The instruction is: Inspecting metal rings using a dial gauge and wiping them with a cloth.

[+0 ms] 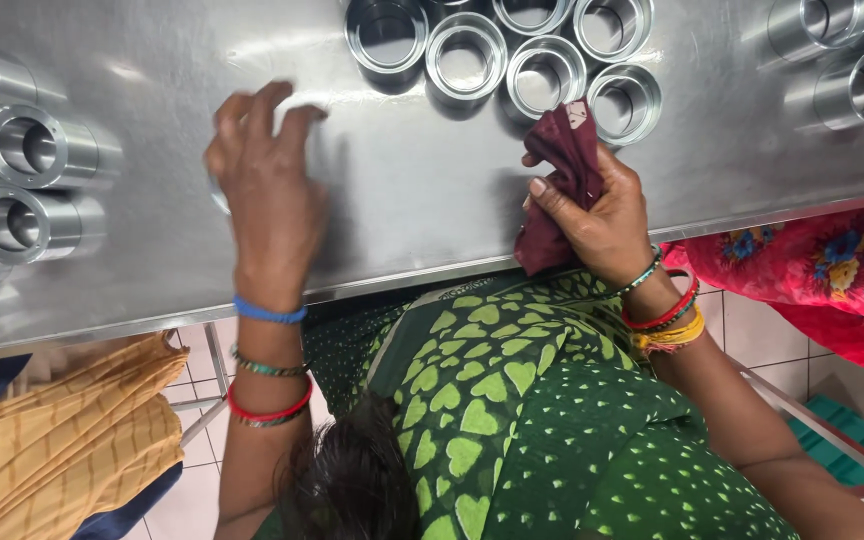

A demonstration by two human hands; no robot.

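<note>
Tiled floor shows below a steel table (422, 200), whose near edge meets a green heart-print garment (492, 400). On the left, the left hand (267, 185) hovers over bare steel, fingers curled and loosely spread; whether it grips anything I cannot tell. On the right, the right hand (602, 215) has its fingers closed round a maroon cloth (564, 165). Farther off stand metal rings (502, 45), with metal cylinders (22, 170) at far left.
</note>
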